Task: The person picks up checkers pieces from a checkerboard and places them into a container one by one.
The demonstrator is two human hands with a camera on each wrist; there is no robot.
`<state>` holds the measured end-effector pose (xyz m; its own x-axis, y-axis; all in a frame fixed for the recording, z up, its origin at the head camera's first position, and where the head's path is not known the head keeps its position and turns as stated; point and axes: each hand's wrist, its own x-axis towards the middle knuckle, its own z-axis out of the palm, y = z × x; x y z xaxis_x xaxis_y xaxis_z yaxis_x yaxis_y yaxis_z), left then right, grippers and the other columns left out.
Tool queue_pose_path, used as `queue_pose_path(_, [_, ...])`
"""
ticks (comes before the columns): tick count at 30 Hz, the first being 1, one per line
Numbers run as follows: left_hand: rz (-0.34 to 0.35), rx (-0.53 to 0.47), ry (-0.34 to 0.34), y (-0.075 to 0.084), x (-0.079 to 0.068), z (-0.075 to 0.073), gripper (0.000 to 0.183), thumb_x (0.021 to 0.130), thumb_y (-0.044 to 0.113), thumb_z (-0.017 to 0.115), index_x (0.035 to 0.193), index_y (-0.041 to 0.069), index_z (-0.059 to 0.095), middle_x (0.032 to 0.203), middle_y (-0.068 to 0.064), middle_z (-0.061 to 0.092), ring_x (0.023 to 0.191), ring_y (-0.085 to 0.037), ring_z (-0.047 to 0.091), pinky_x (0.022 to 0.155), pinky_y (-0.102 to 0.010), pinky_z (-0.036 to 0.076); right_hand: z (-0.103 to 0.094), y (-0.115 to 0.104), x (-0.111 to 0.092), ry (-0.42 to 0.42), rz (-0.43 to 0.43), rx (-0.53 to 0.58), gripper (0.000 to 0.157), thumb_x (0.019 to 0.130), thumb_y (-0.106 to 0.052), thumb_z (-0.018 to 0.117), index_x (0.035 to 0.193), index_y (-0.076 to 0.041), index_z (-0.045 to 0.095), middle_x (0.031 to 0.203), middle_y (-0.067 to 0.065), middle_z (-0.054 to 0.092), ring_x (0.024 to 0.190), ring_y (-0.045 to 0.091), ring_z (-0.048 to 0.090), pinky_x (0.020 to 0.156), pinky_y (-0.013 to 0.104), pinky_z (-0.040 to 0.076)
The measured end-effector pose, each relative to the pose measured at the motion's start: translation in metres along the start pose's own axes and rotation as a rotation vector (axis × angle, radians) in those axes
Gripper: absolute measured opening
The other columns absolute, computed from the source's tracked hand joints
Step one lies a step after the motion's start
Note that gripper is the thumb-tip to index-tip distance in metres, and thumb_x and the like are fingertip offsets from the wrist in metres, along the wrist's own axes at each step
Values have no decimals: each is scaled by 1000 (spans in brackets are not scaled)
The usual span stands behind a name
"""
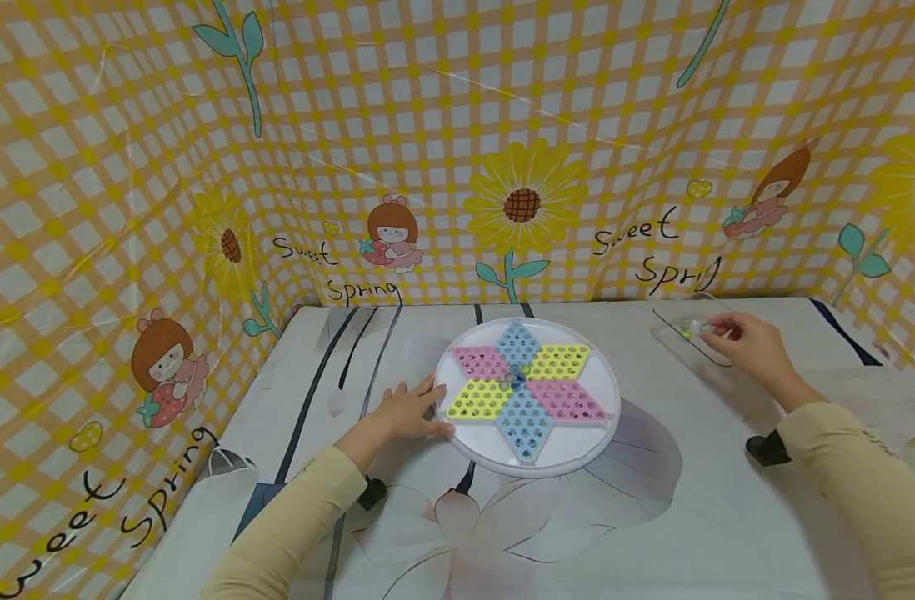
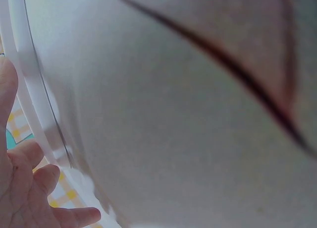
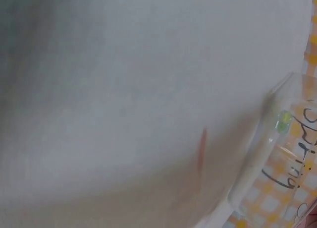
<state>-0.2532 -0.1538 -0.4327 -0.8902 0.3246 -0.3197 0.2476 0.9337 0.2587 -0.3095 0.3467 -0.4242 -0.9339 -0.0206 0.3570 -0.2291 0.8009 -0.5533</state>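
A round white Chinese checkers board [image 1: 570,450] with a pink, yellow and blue star lies on the table. Several marbles [image 1: 515,379] sit grouped at its centre. My left hand [image 1: 408,410] rests at the board's left rim, fingers spread; the left wrist view shows its fingers [image 2: 47,178] by the white edge. Off to the right is a clear plastic container [image 1: 663,336] with green and clear marbles [image 1: 687,327] in it. Above its right side, my right hand [image 1: 753,343] pinches a small clear thing between curled fingers and thumb. A green marble [image 3: 284,121] shows through the container's wall.
The table [image 1: 427,533] has a white cover with a flower print. Behind it and along the sides hangs a yellow checked cloth [image 1: 427,108]. A white printed shape [image 1: 228,467] lies near the left edge. Black wrist mounts [image 1: 768,449] hang under both sleeves.
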Motion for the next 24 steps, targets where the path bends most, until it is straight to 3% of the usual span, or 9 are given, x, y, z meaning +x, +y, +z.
queue_pose_path(10, [-6,4,4,1,0,0,80,80,59,56,145,24,27,154,-2,12,133,-51,13,107,-61,11,-1,6,-2,-9,27,-25,26,85,-18,63,97,5,59,85,17,58,65,-12,32,54,15,32])
queue_pose_path(24, [1,-6,6,-1,1,2,81,80,58,57,146,23,26,154,-2,12,133,-51,14,107,-62,11,-3,16,-3,-7,8,-42,24,84,-15,64,96,5,60,81,14,58,62,-12,34,52,16,33])
